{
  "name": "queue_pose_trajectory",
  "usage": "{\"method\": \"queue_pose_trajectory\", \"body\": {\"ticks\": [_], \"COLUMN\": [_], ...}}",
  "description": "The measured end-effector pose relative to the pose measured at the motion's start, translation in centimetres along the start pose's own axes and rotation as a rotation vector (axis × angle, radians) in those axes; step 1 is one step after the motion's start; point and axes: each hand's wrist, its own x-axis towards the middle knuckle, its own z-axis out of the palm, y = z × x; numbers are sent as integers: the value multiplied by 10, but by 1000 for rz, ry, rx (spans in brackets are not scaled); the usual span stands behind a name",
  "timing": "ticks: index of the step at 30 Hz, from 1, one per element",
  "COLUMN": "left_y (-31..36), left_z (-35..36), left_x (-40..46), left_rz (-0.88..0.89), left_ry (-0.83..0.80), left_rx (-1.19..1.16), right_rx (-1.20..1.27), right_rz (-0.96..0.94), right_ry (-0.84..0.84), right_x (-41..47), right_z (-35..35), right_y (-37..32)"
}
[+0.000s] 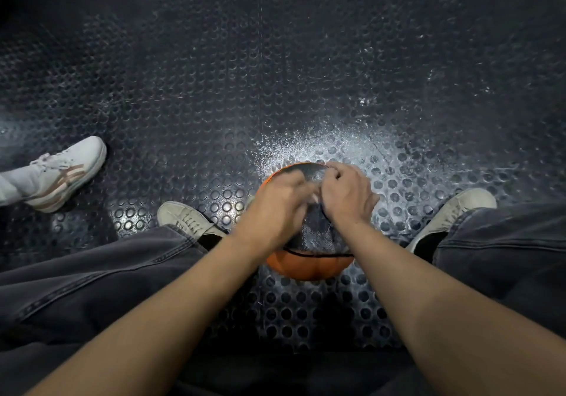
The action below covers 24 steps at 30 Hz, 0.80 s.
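Observation:
An orange basketball (309, 265) sits on the studded floor between my feet. A dark, shiny patch or sheet (315, 227) covers its top. My left hand (272, 209) lies over the left side of the ball, blurred by motion, fingers curled at the dark sheet. My right hand (346, 193) is on the right upper side, its fingers curled and pinching the sheet's edge near the ball's top. Exactly what the left fingers hold is hidden by blur.
Black rubber floor (214, 89) with round studs, scuffed white around the ball. My two pale shoes (183, 218) (459, 209) flank the ball under grey jeans. Another person's white shoe (64, 172) stands at the left.

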Motion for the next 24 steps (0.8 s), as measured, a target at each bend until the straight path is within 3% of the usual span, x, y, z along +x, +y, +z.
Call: {"method": "queue_pose_trajectory", "body": {"ticks": [2, 4, 8, 12, 18, 22, 24], "left_y": [5, -7, -25, -14, -1, 13, 15], "left_z": [-4, -11, -24, -24, -2, 8, 6], "left_x": [-22, -16, 9, 3, 1, -33, -36], "left_rz": [80, 34, -321, -469, -359, -198, -154], "left_ry": [-112, -83, 186, 114, 259, 200, 156], "left_rx": [-71, -82, -80, -365, -80, -66, -77], "right_rx": [17, 13, 2, -5, -19, -45, -5], "right_rz": [-14, -43, -9, 55, 32, 60, -40], "right_ry": [-15, -22, 8, 27, 49, 48, 3], "right_x": [0, -1, 0, 5, 11, 16, 15], "right_z": [-2, -1, 6, 7, 13, 9, 5], "right_y": [5, 3, -3, -4, -6, -8, -4]}}
